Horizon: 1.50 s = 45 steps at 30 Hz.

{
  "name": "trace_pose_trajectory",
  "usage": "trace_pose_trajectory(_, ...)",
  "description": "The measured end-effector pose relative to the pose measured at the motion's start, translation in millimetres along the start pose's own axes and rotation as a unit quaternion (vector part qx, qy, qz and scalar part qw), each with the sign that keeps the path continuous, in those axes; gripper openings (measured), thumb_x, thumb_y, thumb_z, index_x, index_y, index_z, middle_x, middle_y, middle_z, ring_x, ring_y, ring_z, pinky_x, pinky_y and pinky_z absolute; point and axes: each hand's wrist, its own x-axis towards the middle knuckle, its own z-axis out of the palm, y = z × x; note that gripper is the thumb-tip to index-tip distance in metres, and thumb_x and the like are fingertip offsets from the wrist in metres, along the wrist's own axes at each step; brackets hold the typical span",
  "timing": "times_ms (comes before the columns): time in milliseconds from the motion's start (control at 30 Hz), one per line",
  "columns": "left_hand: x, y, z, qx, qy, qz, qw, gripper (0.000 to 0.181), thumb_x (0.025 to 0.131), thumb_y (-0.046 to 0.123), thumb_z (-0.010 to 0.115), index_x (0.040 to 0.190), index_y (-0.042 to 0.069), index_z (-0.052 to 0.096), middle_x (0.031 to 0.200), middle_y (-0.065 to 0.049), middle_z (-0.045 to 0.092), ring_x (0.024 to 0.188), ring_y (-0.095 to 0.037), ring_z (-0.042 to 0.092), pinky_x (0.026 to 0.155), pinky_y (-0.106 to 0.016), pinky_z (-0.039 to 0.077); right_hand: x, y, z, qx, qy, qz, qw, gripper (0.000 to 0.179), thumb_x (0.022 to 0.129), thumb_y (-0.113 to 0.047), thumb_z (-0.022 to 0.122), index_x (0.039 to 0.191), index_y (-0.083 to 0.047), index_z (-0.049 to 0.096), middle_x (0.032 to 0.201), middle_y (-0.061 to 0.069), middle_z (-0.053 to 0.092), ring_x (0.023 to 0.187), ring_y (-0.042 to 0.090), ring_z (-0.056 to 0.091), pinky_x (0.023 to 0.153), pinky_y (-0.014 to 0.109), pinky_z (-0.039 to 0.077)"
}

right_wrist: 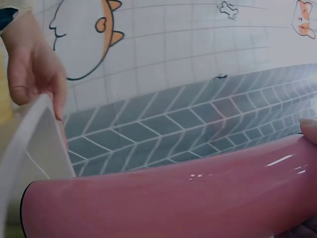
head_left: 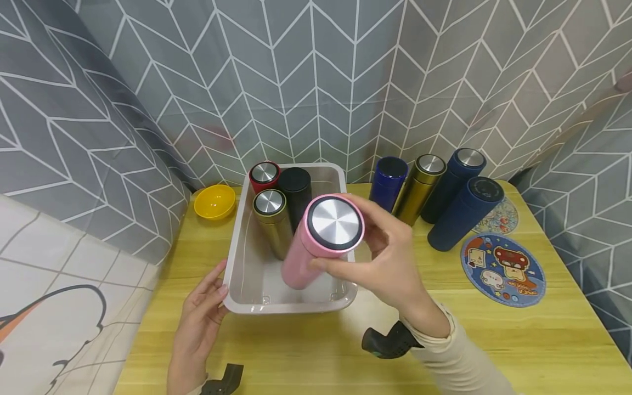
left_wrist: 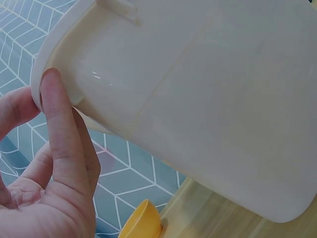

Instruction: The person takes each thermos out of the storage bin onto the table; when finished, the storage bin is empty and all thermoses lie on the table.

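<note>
My right hand [head_left: 395,258] grips a pink thermos bottle [head_left: 302,263] near its steel-topped lid, thumb in front and fingers behind. The bottle leans over the white plastic bin [head_left: 291,309], its base down inside the walls; the right wrist view shows its glossy pink side [right_wrist: 148,203] lengthwise. At the bin's left front corner my left hand [head_left: 199,315] pinches the rim between thumb and fingers, also seen close up in the left wrist view. Towards the bin's back left stand a red bottle [head_left: 265,174], a black bottle [head_left: 298,192] and a dull gold bottle [head_left: 274,227].
Right of the bin stand a bright blue bottle [head_left: 387,184], a gold bottle [head_left: 417,192] and two navy bottles, one upright [head_left: 456,175], one leaning [head_left: 459,219]. Round printed mats [head_left: 503,269] lie beside them. A yellow bowl [head_left: 214,202] sits left of the bin. A patterned curtain [head_left: 316,82] hangs behind.
</note>
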Motion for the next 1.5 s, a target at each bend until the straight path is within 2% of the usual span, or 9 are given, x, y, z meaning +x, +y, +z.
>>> trace_pose_trajectory(133, 0.0, 0.5, 0.7, 0.002, 0.003, -0.005, 1.0, 0.051, 0.1, -0.012, 0.037, 0.142, 0.009, 0.057, 0.1, 0.002, 0.064, 0.09, -0.006, 0.065, 0.074, -0.016, 0.06, 4.2, -7, -11, 0.044, 0.04, -0.047, 0.9971, 0.084, 0.052, 0.022, 0.086, 0.13, 0.011, 0.058, 0.124, 0.007, 0.07, 0.112, 0.023, 0.068, 0.099, 0.03, 0.059)
trace_pose_trajectory(267, 0.5, 0.2, 0.9, 0.0, 0.002, -0.005, 1.0, 0.051, 0.1, -0.012, 0.037, 0.141, 0.009, 0.058, 0.1, 0.001, 0.064, 0.091, -0.006, 0.066, 0.074, -0.017, 0.061, 7.5, -12, -22, 0.084, 0.078, -0.08, 0.9901, 0.078, 0.057, 0.02, 0.086, 0.129, 0.013, 0.058, 0.123, 0.014, 0.07, 0.112, 0.028, 0.067, 0.099, 0.031, 0.059)
trace_pose_trajectory(500, 0.6, -1.4, 0.3, -0.013, -0.011, 0.01, 0.9998, 0.051, 0.099, -0.014, 0.036, 0.141, 0.006, 0.057, 0.1, 0.0, 0.064, 0.091, -0.007, 0.066, 0.074, -0.017, 0.061, 12.3, -21, -40, 0.105, 0.157, -0.086, 0.9784, 0.07, 0.059, 0.022, 0.08, 0.127, 0.01, 0.063, 0.12, 0.018, 0.071, 0.11, 0.029, 0.066, 0.093, 0.031, 0.06)
trace_pose_trajectory(667, 0.7, -1.5, -0.1, -0.02, -0.014, 0.013, 0.9996, 0.051, 0.099, -0.014, 0.036, 0.141, 0.006, 0.057, 0.1, 0.0, 0.064, 0.09, -0.007, 0.066, 0.074, -0.017, 0.061, 17.3, -21, -56, 0.112, 0.194, -0.09, 0.9704, 0.064, 0.061, 0.022, 0.078, 0.123, 0.011, 0.064, 0.118, 0.02, 0.071, 0.108, 0.031, 0.067, 0.092, 0.032, 0.061)
trace_pose_trajectory(800, 0.5, -1.3, 0.4, -0.015, -0.009, 0.009, 0.9998, 0.051, 0.099, -0.014, 0.036, 0.141, 0.006, 0.057, 0.1, 0.0, 0.064, 0.091, -0.007, 0.066, 0.075, -0.017, 0.061, 20.8, -16, -72, 0.091, 0.223, -0.093, 0.9661, 0.059, 0.063, 0.021, 0.076, 0.121, 0.013, 0.065, 0.113, 0.02, 0.072, 0.104, 0.031, 0.067, 0.09, 0.031, 0.061)
trace_pose_trajectory(900, 0.3, -1.2, 0.5, -0.011, -0.004, 0.006, 0.9999, 0.051, 0.099, -0.013, 0.037, 0.141, 0.007, 0.057, 0.099, 0.0, 0.064, 0.09, -0.007, 0.066, 0.074, -0.017, 0.061, 22.0, -10, -83, 0.06, 0.241, -0.08, 0.9655, 0.058, 0.064, 0.02, 0.076, 0.121, 0.013, 0.065, 0.112, 0.02, 0.072, 0.102, 0.031, 0.068, 0.089, 0.029, 0.06)
trace_pose_trajectory(1133, -0.3, -0.9, 0.6, 0.002, -0.003, 0.006, 1.0, 0.05, 0.1, -0.012, 0.037, 0.142, 0.006, 0.056, 0.101, 0.001, 0.065, 0.091, -0.006, 0.065, 0.074, -0.016, 0.06, 19.6, 23, -105, 0.055, 0.25, -0.016, 0.9667, 0.063, 0.063, 0.023, 0.079, 0.122, 0.006, 0.065, 0.116, 0.013, 0.07, 0.107, 0.026, 0.066, 0.093, 0.022, 0.058)
trace_pose_trajectory(1300, 0.0, -0.9, -0.1, 0.004, -0.01, 0.013, 0.9999, 0.05, 0.1, -0.012, 0.036, 0.143, 0.006, 0.055, 0.103, 0.0, 0.066, 0.092, -0.006, 0.065, 0.074, -0.016, 0.06, 13.6, 49, -116, -0.008, 0.249, 0.047, 0.9674, 0.066, 0.066, 0.018, 0.08, 0.126, -0.004, 0.064, 0.12, 0.006, 0.069, 0.112, 0.019, 0.065, 0.096, 0.016, 0.055)
trace_pose_trajectory(1500, -0.1, -1.2, -1.7, -0.005, -0.023, 0.021, 0.9995, 0.051, 0.1, -0.013, 0.035, 0.144, 0.004, 0.053, 0.103, 0.0, 0.065, 0.092, -0.007, 0.065, 0.074, -0.016, 0.06, 8.1, 75, -126, -0.072, 0.275, 0.114, 0.952, 0.065, 0.069, 0.011, 0.082, 0.126, -0.01, 0.061, 0.12, -0.003, 0.066, 0.116, 0.012, 0.062, 0.1, 0.011, 0.051)
